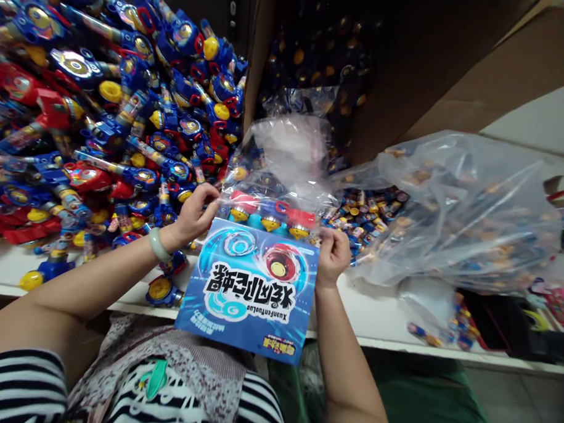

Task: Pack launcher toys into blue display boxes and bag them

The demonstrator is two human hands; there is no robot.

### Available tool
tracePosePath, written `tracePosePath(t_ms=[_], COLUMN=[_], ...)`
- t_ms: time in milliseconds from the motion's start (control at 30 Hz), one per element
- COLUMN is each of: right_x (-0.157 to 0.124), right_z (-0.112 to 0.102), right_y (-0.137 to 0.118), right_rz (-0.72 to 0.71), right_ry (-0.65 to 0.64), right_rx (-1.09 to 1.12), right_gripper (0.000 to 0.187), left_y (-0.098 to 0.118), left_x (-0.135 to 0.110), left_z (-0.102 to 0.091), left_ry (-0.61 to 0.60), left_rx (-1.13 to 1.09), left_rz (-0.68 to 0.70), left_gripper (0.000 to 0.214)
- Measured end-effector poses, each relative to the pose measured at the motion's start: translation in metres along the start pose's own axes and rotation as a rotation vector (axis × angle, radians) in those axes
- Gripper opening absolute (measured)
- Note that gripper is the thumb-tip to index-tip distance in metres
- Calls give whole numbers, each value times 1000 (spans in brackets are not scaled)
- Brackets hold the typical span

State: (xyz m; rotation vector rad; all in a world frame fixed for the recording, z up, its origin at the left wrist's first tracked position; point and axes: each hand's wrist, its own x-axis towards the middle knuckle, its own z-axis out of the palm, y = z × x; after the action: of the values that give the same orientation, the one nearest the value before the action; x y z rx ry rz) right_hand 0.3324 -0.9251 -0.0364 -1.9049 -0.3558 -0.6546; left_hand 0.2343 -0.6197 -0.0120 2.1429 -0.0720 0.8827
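A blue printed cardboard box (246, 296), its lettering upside down to me, leans at the table's front edge. Along its far side sits a row of spinning-top toys (271, 216) in red, blue and yellow. A clear plastic bag (284, 150) lies over these toys and spreads away from me. My left hand (199, 210), closed, pinches the bag's edge at the box's far left corner. At the far right corner my right hand (333, 256) is closed too, pinching the bag's edge beside the box.
Blue and red top toys with stick handles (164, 145) are heaped on the left. A cardboard carton (257, 56) with more toys stands behind. To the right, small candy-like pieces (369, 211) lie beside a large translucent bag (476, 212) on the white table (375, 313).
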Motion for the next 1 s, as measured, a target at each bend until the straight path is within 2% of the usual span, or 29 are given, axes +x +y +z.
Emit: tracePosePath(t_ms=[100, 167, 267, 333, 467, 567, 633, 667, 733, 800, 833, 900, 1000], right_x=[-25, -40, -64, -82, -112, -118, -112, -107, -95, -85, -82, -82, -102], right_z=[-11, -17, -30, -42, -61, -59, -51, -47, -39, -34, -34, -36, -47], right_y=[-5, -5, -3, -3, -3, 0, 2, 2, 3, 3, 3, 5, 8], right_rz=[-113, -170, -213, -251, -325, -283, -161, -70, 111, 199, 201, 154, 52], right_ry=[59, 87, 75, 21, -91, -72, -70, -91, -185, -267, -280, -227, -134], right_rx=[5, 23, 22, 3, -16, 14, 52, 78, 117, 94, 62, 5, -3], right_gripper=[22, 15, 11, 10, 21, 20, 15, 19, 30, 31, 28, 22, 19], left_y=[-2, 0, 4, 6, 8, 12, 15, 16, 16, 15, 15, 15, 16], left_x=[-20, -33, -51, -61, -78, -89, -96, -99, -103, -102, -101, -95, -86], left_z=[-15, -22, -27, -28, -33, -44, -50, -51, -48, -38, -31, -17, -3], left_ry=[-49, -91, -96, -103, -189, -302, -356, -356, -288, -204, -184, -190, -214], left_rx=[37, 86, 127, 109, 49, -29, -80, -88, -54, -6, -8, -70, -156], left_rz=[226, 304, 335, 329, 278, 279, 301, 296, 206, 18, -88, -254, -378], left_gripper=[11, 16, 22, 25, 27, 25, 24, 23, 20, 17, 16, 14, 15])
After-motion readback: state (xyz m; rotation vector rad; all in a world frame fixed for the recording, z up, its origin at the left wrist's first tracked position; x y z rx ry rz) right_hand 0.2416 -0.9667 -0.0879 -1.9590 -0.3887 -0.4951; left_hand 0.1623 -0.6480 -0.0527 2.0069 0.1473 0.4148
